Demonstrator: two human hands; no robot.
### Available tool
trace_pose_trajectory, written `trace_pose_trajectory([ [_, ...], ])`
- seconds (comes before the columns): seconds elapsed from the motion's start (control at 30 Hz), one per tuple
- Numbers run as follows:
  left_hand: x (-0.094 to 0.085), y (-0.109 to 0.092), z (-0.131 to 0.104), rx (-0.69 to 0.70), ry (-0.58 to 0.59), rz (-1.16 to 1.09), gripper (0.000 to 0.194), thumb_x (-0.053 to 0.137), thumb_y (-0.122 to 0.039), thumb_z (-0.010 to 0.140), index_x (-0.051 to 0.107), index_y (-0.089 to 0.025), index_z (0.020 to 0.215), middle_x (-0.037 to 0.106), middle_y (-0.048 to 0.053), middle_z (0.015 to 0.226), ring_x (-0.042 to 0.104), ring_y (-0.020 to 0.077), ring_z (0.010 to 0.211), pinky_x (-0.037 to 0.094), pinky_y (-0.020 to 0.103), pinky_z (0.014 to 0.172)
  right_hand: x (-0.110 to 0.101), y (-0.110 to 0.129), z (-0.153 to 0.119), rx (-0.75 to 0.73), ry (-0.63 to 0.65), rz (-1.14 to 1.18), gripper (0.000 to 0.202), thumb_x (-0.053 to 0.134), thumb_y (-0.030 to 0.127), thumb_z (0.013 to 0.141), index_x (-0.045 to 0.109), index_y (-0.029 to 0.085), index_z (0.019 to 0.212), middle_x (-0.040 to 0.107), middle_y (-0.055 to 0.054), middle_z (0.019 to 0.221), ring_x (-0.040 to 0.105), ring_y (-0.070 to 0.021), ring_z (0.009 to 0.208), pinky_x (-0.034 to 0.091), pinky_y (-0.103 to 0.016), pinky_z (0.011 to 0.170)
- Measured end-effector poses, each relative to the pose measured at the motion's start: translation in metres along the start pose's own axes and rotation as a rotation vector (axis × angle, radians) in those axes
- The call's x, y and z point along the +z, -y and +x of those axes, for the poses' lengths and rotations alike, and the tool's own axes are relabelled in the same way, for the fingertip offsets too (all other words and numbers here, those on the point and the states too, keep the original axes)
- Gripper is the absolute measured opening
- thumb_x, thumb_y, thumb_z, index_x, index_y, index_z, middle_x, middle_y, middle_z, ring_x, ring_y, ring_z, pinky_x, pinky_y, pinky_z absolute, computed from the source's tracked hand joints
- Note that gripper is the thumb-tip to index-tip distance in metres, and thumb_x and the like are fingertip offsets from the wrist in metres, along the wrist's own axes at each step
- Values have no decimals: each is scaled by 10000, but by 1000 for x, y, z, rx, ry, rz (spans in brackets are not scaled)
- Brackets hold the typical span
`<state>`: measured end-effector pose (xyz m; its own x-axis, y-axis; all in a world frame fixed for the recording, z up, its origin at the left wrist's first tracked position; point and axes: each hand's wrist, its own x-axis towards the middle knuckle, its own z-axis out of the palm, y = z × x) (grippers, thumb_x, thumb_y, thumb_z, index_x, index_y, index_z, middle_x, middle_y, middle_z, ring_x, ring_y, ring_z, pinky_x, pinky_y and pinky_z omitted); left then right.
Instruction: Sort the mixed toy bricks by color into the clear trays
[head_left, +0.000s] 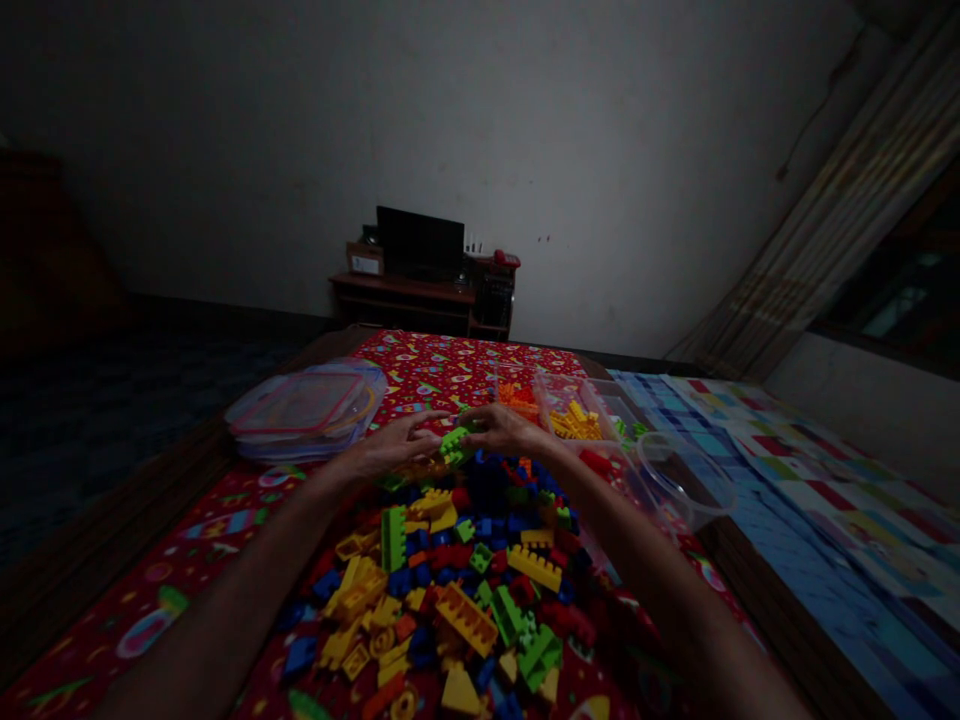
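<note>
I have the green toy brick (453,446) grasped in my right hand (504,430), over the brick pile's (465,618) far side. My left hand (397,443) is beside it (its grip I can't tell); moving the brick calls for steady fingers.

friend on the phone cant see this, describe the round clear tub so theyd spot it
Start at the red patterned cloth with the big block pile. Go right, past the clear boxes of sorted blocks, to the edge beside the blue cloth. The tub is round; those boxes are rectangular.
</note>
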<state>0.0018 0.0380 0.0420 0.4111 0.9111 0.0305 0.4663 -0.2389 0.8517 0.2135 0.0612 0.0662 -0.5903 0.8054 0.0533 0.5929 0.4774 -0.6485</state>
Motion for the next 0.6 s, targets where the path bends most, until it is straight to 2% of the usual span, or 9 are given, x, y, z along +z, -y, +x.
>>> trace_pose_trajectory([
  [0.1,0,2,5,-17,46,-74,653,546,-595,710,567,-200,1229,729,93,951,695,251,816,547,322,663,-30,-11,-21,67,-180,-58,319,605,228,811,677,142,1110,701,-40,820,620,-110,630,459,-205,594],
  [0.23,-9,7,4,-23,14,33,695,544,-613,683,582,-180,1226,731,93,947,692,254,828,551,329,720,-93,-39,-62,197,-449,-255,306,583,226,819,681,141,1096,712,-58,871,632,-112,641,461,-201,603],
  [0.37,-32,25,0,-52,26,188,650,616,-537,609,634,-206,1167,745,76,916,684,290,870,549,347,744,-146,-81,-101,474,-539,-519,307,568,179,800,685,110,1075,711,-74,857,624,-124,596,462,-218,609],
  [0.47,-44,38,-4,-91,37,323,584,640,-427,558,679,-218,1101,747,92,934,682,321,878,544,367,748,-161,-111,-120,663,-526,-657,318,547,137,798,684,70,1077,714,-110,856,647,-159,661,468,-240,646],
  [0.6,-39,38,-8,-145,104,481,482,591,-316,513,726,-217,965,747,87,898,681,332,855,532,369,739,-157,-135,-128,787,-480,-716,293,535,109,799,704,66,1036,719,-137,868,667,-198,757,478,-267,692],
])
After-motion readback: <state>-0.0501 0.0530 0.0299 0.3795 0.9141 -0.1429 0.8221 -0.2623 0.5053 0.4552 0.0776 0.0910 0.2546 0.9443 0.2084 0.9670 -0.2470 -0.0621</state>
